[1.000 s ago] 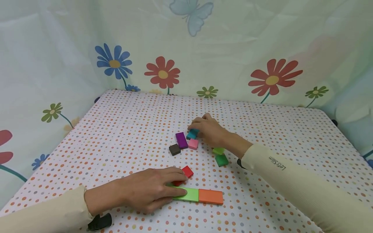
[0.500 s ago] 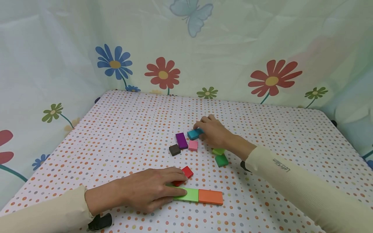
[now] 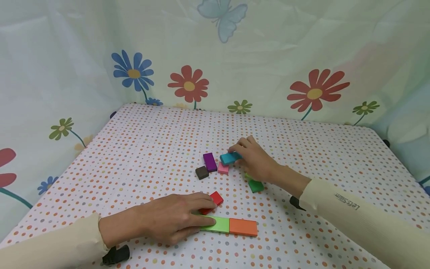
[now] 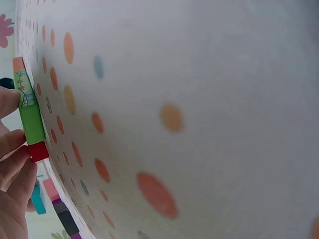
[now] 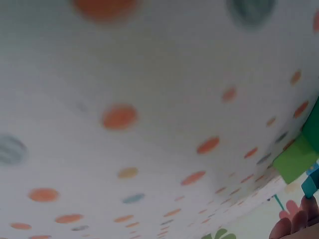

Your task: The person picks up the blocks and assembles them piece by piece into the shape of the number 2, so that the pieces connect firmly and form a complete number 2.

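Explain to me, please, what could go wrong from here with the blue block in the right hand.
The blue block is close to the pink block and might bump it. In the head view, the right hand hides most of the light green block, so it could brush that one unnoticed. The left hand has a finger on the green bar, which meets the orange block; a slip might part them.

Blue block [image 3: 228, 158], pinched; light-green block [image 3: 222, 225] flat, abutting orange block [image 3: 243, 227]; red block [image 3: 217, 198], angled, beside the green.
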Available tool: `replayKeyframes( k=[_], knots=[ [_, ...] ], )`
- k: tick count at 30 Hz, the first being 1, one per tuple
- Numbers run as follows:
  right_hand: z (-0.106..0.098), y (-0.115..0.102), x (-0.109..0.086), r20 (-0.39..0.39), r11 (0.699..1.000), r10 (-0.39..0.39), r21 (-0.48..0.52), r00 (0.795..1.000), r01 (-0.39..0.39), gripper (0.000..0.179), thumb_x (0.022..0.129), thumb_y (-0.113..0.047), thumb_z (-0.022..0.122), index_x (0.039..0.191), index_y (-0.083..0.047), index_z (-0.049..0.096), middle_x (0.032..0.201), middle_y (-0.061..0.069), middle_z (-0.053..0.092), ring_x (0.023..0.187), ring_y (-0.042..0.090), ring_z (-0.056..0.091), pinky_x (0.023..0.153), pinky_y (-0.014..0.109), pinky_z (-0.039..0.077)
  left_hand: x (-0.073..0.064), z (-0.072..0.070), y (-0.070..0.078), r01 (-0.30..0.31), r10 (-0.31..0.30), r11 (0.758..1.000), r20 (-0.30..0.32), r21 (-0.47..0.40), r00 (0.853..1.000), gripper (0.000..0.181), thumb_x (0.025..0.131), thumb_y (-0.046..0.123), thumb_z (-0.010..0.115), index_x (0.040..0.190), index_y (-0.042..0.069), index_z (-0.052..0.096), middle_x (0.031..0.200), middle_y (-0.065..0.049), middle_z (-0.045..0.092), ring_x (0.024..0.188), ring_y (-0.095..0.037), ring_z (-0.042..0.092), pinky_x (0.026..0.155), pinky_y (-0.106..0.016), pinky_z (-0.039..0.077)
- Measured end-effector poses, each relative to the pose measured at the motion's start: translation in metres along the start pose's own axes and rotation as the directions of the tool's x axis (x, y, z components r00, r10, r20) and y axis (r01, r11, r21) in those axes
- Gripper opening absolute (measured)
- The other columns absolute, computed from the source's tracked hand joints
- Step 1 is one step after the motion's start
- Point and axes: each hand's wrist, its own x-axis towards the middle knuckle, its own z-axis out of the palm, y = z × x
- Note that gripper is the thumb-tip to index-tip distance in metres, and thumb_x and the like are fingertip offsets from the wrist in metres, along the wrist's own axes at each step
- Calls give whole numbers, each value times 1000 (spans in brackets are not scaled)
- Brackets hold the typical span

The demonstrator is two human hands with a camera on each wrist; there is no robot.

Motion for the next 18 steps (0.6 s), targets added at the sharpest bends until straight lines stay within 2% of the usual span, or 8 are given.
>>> replayKeyframes(
  k=[10,18],
  knots=[
    [1,-17,-21,2,995,-86,41,996,86,31,90,-3,74,119,-11,67,109,4,57,101,22,44,84,35,48,0,0,0,3,-3,1000,-7,1,1000,31,102,25,58,131,22,68,142,-2,54,136,-16,45,115,-27,39],
    [3,-29,-35,44,990,-135,50,990,133,34,88,-5,78,120,-13,67,110,3,57,103,20,45,84,34,50,1,0,0,7,-7,1000,-8,1,1000,31,102,25,58,131,22,68,141,-2,54,135,-16,46,114,-27,40]
  ],
)
